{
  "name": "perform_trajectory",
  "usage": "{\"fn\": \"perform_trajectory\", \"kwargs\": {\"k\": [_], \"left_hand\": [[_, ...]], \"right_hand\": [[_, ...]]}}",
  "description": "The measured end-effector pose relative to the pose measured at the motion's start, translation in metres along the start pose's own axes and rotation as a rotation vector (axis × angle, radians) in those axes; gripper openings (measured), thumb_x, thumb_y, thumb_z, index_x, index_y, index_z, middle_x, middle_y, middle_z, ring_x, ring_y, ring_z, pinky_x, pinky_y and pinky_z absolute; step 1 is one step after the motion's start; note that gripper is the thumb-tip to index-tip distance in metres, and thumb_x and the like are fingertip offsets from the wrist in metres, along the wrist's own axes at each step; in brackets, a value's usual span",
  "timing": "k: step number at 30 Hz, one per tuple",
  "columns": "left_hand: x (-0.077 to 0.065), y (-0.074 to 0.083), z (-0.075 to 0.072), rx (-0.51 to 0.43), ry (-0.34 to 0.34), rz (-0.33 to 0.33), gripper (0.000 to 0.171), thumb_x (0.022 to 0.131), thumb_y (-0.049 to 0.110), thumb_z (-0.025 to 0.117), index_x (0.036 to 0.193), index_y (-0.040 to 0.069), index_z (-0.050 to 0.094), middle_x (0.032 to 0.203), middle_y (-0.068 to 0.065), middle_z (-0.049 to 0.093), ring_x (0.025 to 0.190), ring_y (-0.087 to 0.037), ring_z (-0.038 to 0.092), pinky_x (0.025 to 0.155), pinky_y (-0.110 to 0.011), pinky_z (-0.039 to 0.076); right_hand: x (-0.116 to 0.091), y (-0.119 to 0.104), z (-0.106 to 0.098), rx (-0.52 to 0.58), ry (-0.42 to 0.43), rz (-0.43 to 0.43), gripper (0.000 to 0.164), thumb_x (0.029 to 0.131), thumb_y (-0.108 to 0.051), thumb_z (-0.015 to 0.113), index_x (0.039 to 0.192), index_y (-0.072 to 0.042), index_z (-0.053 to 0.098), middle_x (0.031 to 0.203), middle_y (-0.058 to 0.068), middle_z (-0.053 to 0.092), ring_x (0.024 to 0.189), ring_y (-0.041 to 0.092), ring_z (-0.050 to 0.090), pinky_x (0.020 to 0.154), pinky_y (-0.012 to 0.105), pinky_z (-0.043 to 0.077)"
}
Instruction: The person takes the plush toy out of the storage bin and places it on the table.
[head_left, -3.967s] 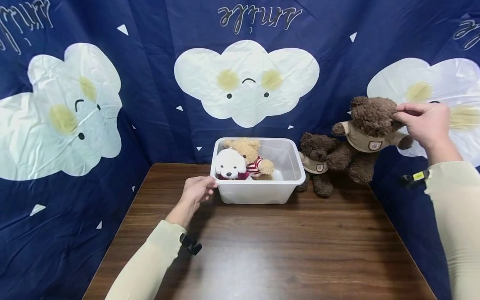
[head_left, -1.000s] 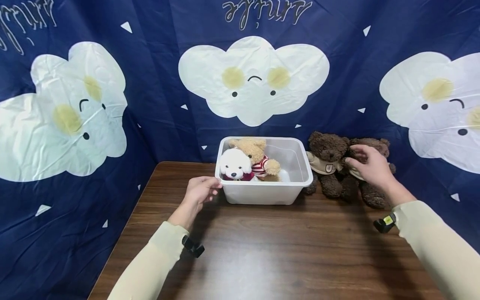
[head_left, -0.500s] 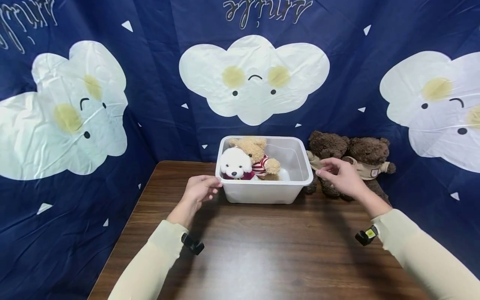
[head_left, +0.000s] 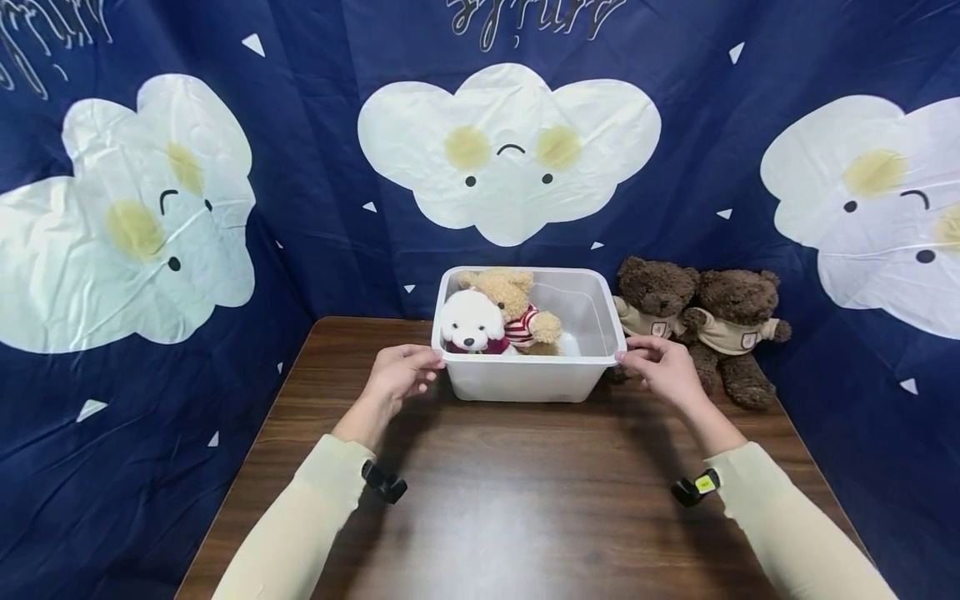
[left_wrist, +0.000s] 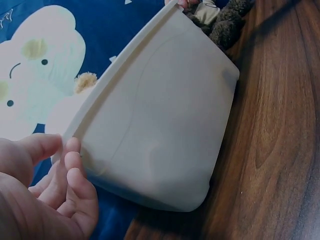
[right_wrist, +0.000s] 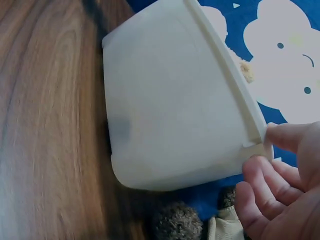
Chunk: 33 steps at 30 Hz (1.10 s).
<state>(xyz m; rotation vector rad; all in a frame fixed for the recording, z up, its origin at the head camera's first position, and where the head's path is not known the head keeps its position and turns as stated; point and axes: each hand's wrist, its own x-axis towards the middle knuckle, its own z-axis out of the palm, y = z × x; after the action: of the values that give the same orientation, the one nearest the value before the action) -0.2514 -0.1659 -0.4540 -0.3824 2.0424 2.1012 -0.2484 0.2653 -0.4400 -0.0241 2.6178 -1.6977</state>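
Observation:
A light grey plastic bin [head_left: 517, 379] stands at the back of the wooden table. Inside it, on the left, sit a white plush dog [head_left: 472, 321] and a tan teddy bear [head_left: 504, 290] in a red-striped top; the bin's right part shows bare floor. My left hand [head_left: 397, 375] pinches the rim at the front left corner, thumb on top and fingers below, as the left wrist view shows. At the front right corner my right hand [head_left: 663, 367] pinches the rim the same way, its thumb [right_wrist: 285, 136] on the edge.
Two dark brown teddy bears in beige shirts sit right of the bin: one bear [head_left: 654, 287] close beside it, partly behind my right hand, the other bear [head_left: 738, 300] farther right. A blue curtain [head_left: 315, 208] with cloud prints hangs behind the table [head_left: 510, 500].
My right hand earlier held a brown bear by the head, set it down on the right, then moved left to the bin's corner. My left hand stays on the rim.

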Motion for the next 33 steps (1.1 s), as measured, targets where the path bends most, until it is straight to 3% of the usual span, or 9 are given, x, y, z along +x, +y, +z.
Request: {"fn": "perform_trajectory", "kwargs": {"k": [4,9,12,15,18,21,24,29,33], "left_hand": [[0.003,0.002,0.001,0.023,0.007,0.015,0.028,0.092,0.012,0.073,0.115,-0.004,0.068,0.074,0.002,0.074,0.057,-0.006,0.060,0.047,-0.018,0.047],[0.004,0.003,0.005,0.095,0.024,0.044,0.025,0.093,0.015,0.072,0.112,-0.001,0.068,0.076,0.001,0.073,0.062,-0.009,0.063,0.054,-0.022,0.051],[0.004,0.004,0.006,0.198,0.033,0.081,0.025,0.093,0.018,0.071,0.110,0.000,0.067,0.083,-0.005,0.075,0.065,-0.013,0.065,0.058,-0.027,0.054],[0.004,0.006,0.005,0.396,0.071,0.192,0.026,0.092,0.022,0.071,0.107,0.002,0.068,0.091,-0.012,0.074,0.070,-0.014,0.066,0.062,-0.028,0.054],[0.006,0.013,0.004,0.617,0.160,0.338,0.026,0.089,0.027,0.071,0.104,0.005,0.070,0.095,-0.013,0.073,0.078,-0.018,0.066,0.070,-0.031,0.051],[0.009,0.021,0.007,0.737,0.216,0.440,0.029,0.088,0.029,0.070,0.106,0.007,0.071,0.100,-0.012,0.072,0.091,-0.027,0.065,0.081,-0.038,0.050],[0.016,0.028,0.012,0.787,0.193,0.501,0.038,0.088,0.031,0.071,0.117,0.006,0.068,0.114,-0.015,0.068,0.104,-0.033,0.063,0.091,-0.046,0.050],[0.030,0.037,0.018,0.899,0.121,0.601,0.058,0.087,0.035,0.074,0.135,0.007,0.061,0.143,-0.016,0.055,0.132,-0.036,0.051,0.109,-0.051,0.043],[0.039,0.042,0.021,0.988,0.023,0.623,0.069,0.088,0.037,0.075,0.145,0.006,0.053,0.152,-0.017,0.050,0.139,-0.039,0.044,0.113,-0.056,0.039]], "right_hand": [[0.002,0.002,0.002,0.103,0.017,0.095,0.058,0.092,-0.027,0.078,0.138,0.002,0.058,0.085,-0.012,0.075,0.078,0.011,0.074,0.066,0.030,0.061],[0.007,0.003,0.002,0.157,0.018,0.184,0.061,0.091,-0.026,0.078,0.141,0.001,0.055,0.082,-0.008,0.076,0.076,0.009,0.073,0.062,0.029,0.060],[0.007,0.002,0.001,0.175,0.019,0.226,0.060,0.091,-0.024,0.078,0.141,0.000,0.055,0.082,-0.006,0.076,0.075,0.008,0.073,0.060,0.028,0.059],[0.008,0.000,0.000,0.148,0.010,0.238,0.061,0.090,-0.024,0.078,0.141,0.000,0.055,0.081,-0.008,0.075,0.074,0.007,0.072,0.061,0.029,0.059],[0.009,-0.004,-0.003,0.095,-0.005,0.212,0.059,0.089,-0.024,0.080,0.138,0.001,0.058,0.082,-0.005,0.076,0.074,0.008,0.072,0.062,0.031,0.060],[0.011,-0.009,-0.006,0.032,-0.024,0.167,0.056,0.087,-0.021,0.081,0.133,0.004,0.060,0.088,0.005,0.078,0.073,0.011,0.072,0.061,0.033,0.060],[0.013,-0.014,-0.007,-0.058,-0.048,0.128,0.052,0.088,-0.019,0.081,0.130,0.005,0.062,0.097,0.017,0.078,0.070,0.013,0.071,0.058,0.033,0.059],[0.017,-0.020,-0.005,-0.165,-0.093,0.101,0.055,0.091,-0.020,0.078,0.137,0.003,0.059,0.112,0.023,0.075,0.069,0.012,0.071,0.054,0.031,0.056],[0.015,-0.021,-0.007,-0.182,-0.099,0.115,0.057,0.091,-0.019,0.078,0.140,0.002,0.058,0.117,0.023,0.073,0.068,0.011,0.069,0.053,0.032,0.055]]}}
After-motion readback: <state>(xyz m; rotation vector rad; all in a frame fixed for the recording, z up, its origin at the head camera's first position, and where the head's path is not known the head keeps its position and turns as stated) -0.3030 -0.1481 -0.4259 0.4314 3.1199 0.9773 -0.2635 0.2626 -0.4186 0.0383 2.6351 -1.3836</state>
